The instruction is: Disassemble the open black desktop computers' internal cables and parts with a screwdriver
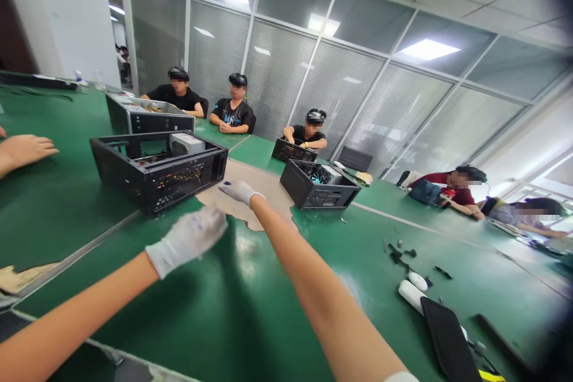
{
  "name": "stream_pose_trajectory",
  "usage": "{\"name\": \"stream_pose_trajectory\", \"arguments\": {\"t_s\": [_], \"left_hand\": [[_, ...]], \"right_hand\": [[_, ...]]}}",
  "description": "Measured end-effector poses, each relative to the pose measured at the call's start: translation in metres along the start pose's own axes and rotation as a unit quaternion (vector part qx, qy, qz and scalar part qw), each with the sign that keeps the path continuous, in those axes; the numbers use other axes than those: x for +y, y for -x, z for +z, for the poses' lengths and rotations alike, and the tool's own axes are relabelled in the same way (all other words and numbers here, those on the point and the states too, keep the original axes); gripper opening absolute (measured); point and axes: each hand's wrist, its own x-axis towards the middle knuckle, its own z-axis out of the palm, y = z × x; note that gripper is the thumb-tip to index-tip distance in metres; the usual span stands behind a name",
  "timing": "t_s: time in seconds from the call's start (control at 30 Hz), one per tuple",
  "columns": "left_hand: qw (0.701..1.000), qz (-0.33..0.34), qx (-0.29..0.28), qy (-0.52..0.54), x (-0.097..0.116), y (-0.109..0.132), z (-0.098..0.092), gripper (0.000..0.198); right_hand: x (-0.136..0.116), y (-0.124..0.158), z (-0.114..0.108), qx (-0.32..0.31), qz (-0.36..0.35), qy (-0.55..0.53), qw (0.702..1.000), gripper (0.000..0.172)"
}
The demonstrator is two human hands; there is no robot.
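Observation:
My left hand, in a pale work glove, hovers over the green table, in front of a black open computer case. Motion smears its fingers, so their pose is unclear. My right hand, also gloved, reaches above a brown patch of bare tabletop, between that case and a second black case. Its fingers stretch to the left, with a small dark spot near the tips and no object visible in them. A silver power unit sits inside the nearer case.
A third case stands behind on the left; another person's hand rests at the left edge. Several people sit across the table. At right lie a black phone-like slab, a white cylinder and small black scraps.

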Motion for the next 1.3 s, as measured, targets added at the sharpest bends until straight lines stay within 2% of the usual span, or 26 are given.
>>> {"name": "stream_pose_trajectory", "arguments": {"t_s": [0.07,0.17,0.23,0.33,0.43,0.53,0.63,0.7,0.77,0.83,0.9,1.0,1.1,1.23,1.3], "left_hand": [[0.996,0.045,-0.063,0.035,0.036,-0.002,0.03,0.031],[0.991,0.033,-0.113,0.06,0.065,-0.018,0.066,0.04],[0.99,0.03,-0.118,0.07,0.07,-0.036,0.08,0.039],[0.99,0.051,-0.104,0.08,0.068,-0.062,0.092,0.035],[0.99,0.061,-0.096,0.079,0.065,-0.073,0.097,0.035],[0.991,0.074,-0.087,0.07,0.064,-0.073,0.101,0.035],[0.99,0.083,-0.091,0.065,0.063,-0.072,0.104,0.034],[0.991,0.079,-0.084,0.069,0.062,-0.072,0.107,0.034],[0.992,0.07,-0.071,0.073,0.062,-0.072,0.111,0.035],[0.993,0.07,-0.056,0.073,0.062,-0.072,0.117,0.034],[0.994,0.079,-0.039,0.067,0.062,-0.071,0.124,0.032],[0.995,0.079,-0.013,0.064,0.062,-0.069,0.134,0.029],[0.994,0.071,0.003,0.077,0.063,-0.069,0.139,0.028],[0.993,0.023,-0.001,0.112,0.063,-0.072,0.136,0.03],[0.993,0.031,-0.004,0.111,0.061,-0.073,0.134,0.029]], "right_hand": [[0.043,0.006,-0.007,-0.002,0.03,0.055,0.998,0.028],[0.115,0.023,-0.025,0.035,0.098,0.125,0.987,0.037],[0.162,0.034,-0.041,0.103,0.135,0.183,0.968,0.04],[0.225,0.043,-0.063,0.173,0.182,0.237,0.938,0.043],[0.271,0.04,-0.071,0.167,0.242,0.243,0.925,0.048],[0.298,0.027,-0.065,0.117,0.258,0.226,0.932,0.056],[0.311,0.007,-0.058,0.071,0.295,0.182,0.935,0.072],[0.315,-0.005,-0.056,0.051,0.317,0.132,0.938,0.075],[0.317,-0.013,-0.054,0.064,0.317,0.119,0.939,0.072],[0.317,-0.015,-0.049,0.103,0.312,0.15,0.933,0.067],[0.316,-0.012,-0.043,0.13,0.31,0.18,0.925,0.059],[0.313,-0.001,-0.037,0.139,0.307,0.188,0.922,0.051],[0.303,0.014,-0.033,0.14,0.291,0.204,0.924,0.054],[0.281,0.037,-0.028,0.151,0.259,0.228,0.926,0.057],[0.268,0.048,-0.026,0.154,0.25,0.232,0.928,0.056]]}}
